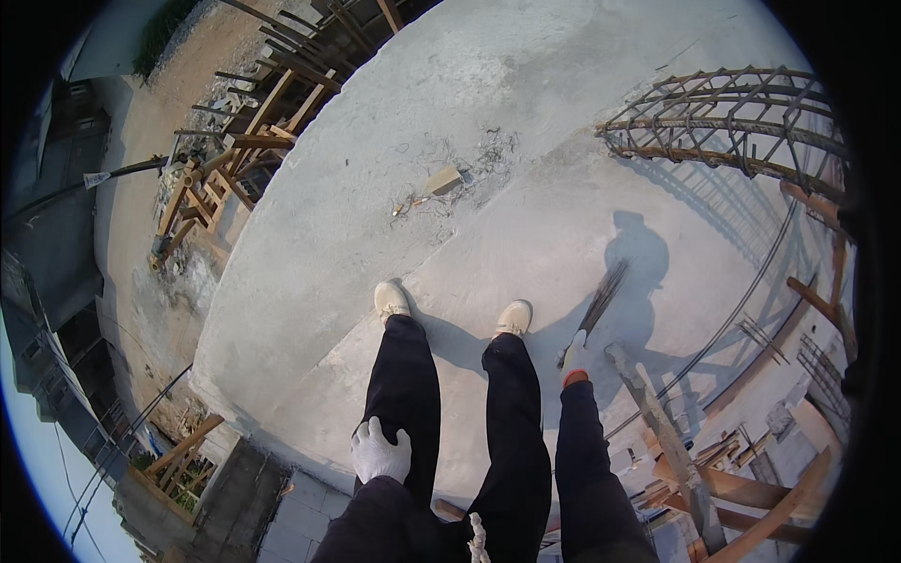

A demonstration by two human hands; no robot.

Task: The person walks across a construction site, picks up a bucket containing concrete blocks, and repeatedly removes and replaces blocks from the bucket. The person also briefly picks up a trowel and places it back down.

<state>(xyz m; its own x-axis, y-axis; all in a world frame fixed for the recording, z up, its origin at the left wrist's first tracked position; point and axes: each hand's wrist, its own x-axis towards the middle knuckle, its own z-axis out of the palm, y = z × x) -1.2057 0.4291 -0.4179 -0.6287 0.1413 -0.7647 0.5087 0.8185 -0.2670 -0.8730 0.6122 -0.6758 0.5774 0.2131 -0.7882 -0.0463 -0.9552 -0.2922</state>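
Note:
My right hand [575,355], in a white glove with an orange cuff, is closed around a bundle of thin dark wires [605,293]. The wires fan out forward over the concrete slab [310,272]. My left hand [382,454], also gloved in white, rests on my left thigh with its fingers apart and holds nothing. Both of my light shoes stand on the slab beyond the hands. Farther ahead lies a small yellowish block [443,180], with loose wire scraps [493,152] scattered beside it.
A rebar cage [723,127] stretches across the far right. Close to my right forearm, a rough timber post [662,436] rises among wooden beams [741,488]. A black cable [741,305] curves along the right. The slab's left edge drops toward timber framing [202,192] and ground below.

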